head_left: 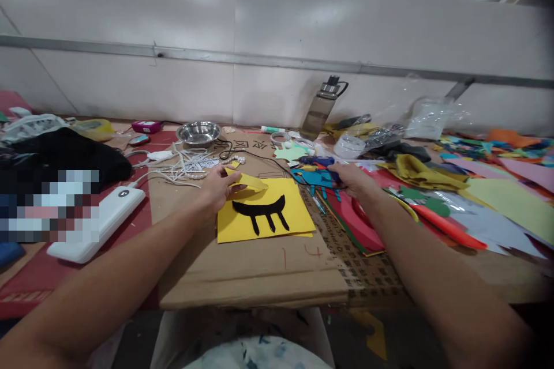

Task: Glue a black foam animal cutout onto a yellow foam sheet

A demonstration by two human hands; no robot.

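Observation:
My left hand (pixel 220 187) pinches a small yellow paper piece (pixel 249 181), lifted at the top left of a yellow sheet (pixel 225 230). On that sheet sits a black curved shape (pixel 259 207) with three short strokes below it, like a closed eye with lashes. My right hand (pixel 352 181) reaches across to the right of the sheet. Its fingers are curled by the right end of a dark blue tool (pixel 318 160), perhaps a glue gun, and partly hidden. Under it lie bright blue cut-out pieces (pixel 314 177), and a black cord (pixel 264 155) runs nearby.
Cardboard (pixel 251 277) covers the table. White cords and beads (pixel 190 167), a steel bowl (pixel 199 134) and a white power bank (pixel 99 225) lie left. A bottle (pixel 320 108) stands behind. Red-handled scissors (pixel 450 228), coloured paper (pixel 511 202) and yellow cloth (pixel 415 173) lie right.

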